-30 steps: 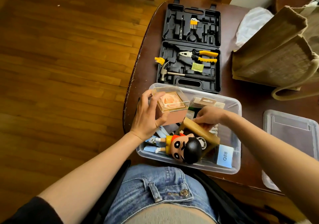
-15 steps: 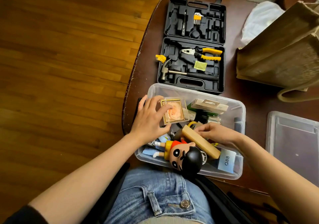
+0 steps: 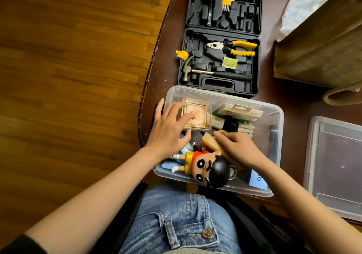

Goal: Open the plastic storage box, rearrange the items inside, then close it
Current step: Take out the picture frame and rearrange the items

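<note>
The clear plastic storage box (image 3: 278, 116) stands open on the dark table in front of me. A clear cube with a peach rose (image 3: 197, 116) sits in its far left corner. My left hand (image 3: 168, 132) lies flat on that cube, fingers spread over its top, thumb outside the box rim. In the middle of the box my right hand (image 3: 239, 148) closes over a tilted wooden block (image 3: 210, 143). A cartoon boy figure (image 3: 211, 167) lies along the near side, partly over small items. A white carton (image 3: 239, 111) rests at the far side.
The box's clear lid (image 3: 337, 165) lies on the table to the right. An open black tool case (image 3: 221, 38) with hammer and pliers sits just behind the box. A burlap bag (image 3: 323, 48) and a white plastic bag (image 3: 305, 3) stand at the back right. The table edge (image 3: 148, 77) runs left of the box.
My left hand lowered the rose cube from above the box into the far left corner and now rests flat on it. My right hand slid onto the wooden block.
</note>
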The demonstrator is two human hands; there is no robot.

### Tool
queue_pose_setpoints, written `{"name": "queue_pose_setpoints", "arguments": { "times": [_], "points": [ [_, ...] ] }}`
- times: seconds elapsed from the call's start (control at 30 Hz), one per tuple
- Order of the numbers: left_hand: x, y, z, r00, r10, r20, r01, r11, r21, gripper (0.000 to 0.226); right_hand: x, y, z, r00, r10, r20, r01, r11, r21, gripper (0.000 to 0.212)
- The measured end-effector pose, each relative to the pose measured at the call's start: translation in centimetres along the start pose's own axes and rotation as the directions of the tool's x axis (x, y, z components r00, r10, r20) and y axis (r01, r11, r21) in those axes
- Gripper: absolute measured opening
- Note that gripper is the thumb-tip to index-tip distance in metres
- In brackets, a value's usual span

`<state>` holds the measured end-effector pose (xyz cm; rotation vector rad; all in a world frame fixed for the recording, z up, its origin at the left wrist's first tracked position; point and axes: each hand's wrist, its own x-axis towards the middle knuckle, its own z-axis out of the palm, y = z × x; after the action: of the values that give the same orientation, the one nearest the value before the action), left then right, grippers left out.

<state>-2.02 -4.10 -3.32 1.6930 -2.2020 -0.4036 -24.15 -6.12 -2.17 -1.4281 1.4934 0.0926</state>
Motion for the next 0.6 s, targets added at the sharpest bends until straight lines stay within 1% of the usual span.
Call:
{"name": "queue_pose_setpoints", "arguments": {
  "times": [0.03,0.1,0.13,0.17,0.2,0.27,0.3,0.33,0.4,0.43,0.47,0.53,0.6],
  "points": [
    [-0.1,0.1,0.0,0.998,0.055,-0.030,-0.055,0.998,-0.008,0.032,-0.2,0.1,-0.3,0.997,-0.014,0.070,0.012,0.999,0.040,0.046],
    [-0.2,0.5,-0.1,0.988,0.148,-0.044,-0.150,0.988,-0.041,0.026,-0.7,0.4,-0.8,0.968,-0.060,0.242,0.037,0.994,0.099,0.018],
    [-0.4,0.7,-0.3,0.986,0.165,-0.025,-0.167,0.981,-0.100,0.024,-0.8,0.7,-0.8,0.955,-0.079,0.287,0.057,0.995,0.087,0.019],
    [-0.5,1.1,-0.5,0.987,0.163,0.010,-0.158,0.969,-0.192,0.023,-0.9,0.8,-0.8,0.952,-0.101,0.290,0.087,0.994,0.060,0.027],
    [-0.6,1.4,-0.9,0.987,0.146,0.063,-0.120,0.945,-0.305,0.022,-0.9,1.0,-0.5,0.959,-0.125,0.254,0.127,0.992,0.011,0.029],
    [-0.6,2.2,-1.6,0.966,0.115,0.231,0.014,0.872,-0.490,0.027,-1.0,0.9,0.1,0.968,-0.190,0.163,0.206,0.975,-0.089,0.021],
    [-0.7,2.4,-1.6,0.934,0.126,0.333,0.067,0.855,-0.513,0.032,-0.9,0.9,0.4,0.972,-0.199,0.124,0.214,0.969,-0.123,0.017],
    [-0.8,2.6,-1.5,0.888,0.161,0.432,0.081,0.868,-0.489,0.040,-0.9,1.0,0.4,0.975,-0.203,0.088,0.213,0.968,-0.136,0.016],
    [-1.3,2.7,-1.0,0.777,0.226,0.588,0.034,0.917,-0.397,0.068,-0.9,1.3,0.3,0.976,-0.217,0.028,0.218,0.964,-0.151,0.021],
    [-1.6,2.8,-0.8,0.736,0.245,0.631,0.001,0.931,-0.364,0.080,-1.0,1.4,0.2,0.974,-0.225,0.008,0.224,0.963,-0.150,0.023],
    [-1.8,2.9,-0.6,0.719,0.257,0.646,-0.021,0.937,-0.350,0.086,-1.0,1.6,0.2,0.973,-0.232,-0.009,0.228,0.963,-0.144,0.026],
    [-1.8,3.1,-0.3,0.741,0.271,0.615,-0.040,0.931,-0.362,0.082,-1.2,1.9,0.2,0.973,-0.227,-0.039,0.221,0.968,-0.121,0.033],
    [-1.4,3.5,-0.4,0.783,0.253,0.568,-0.040,0.932,-0.360,0.072,-1.4,2.0,-0.1,0.972,-0.224,-0.073,0.219,0.973,-0.073,0.030]
  ]
}}
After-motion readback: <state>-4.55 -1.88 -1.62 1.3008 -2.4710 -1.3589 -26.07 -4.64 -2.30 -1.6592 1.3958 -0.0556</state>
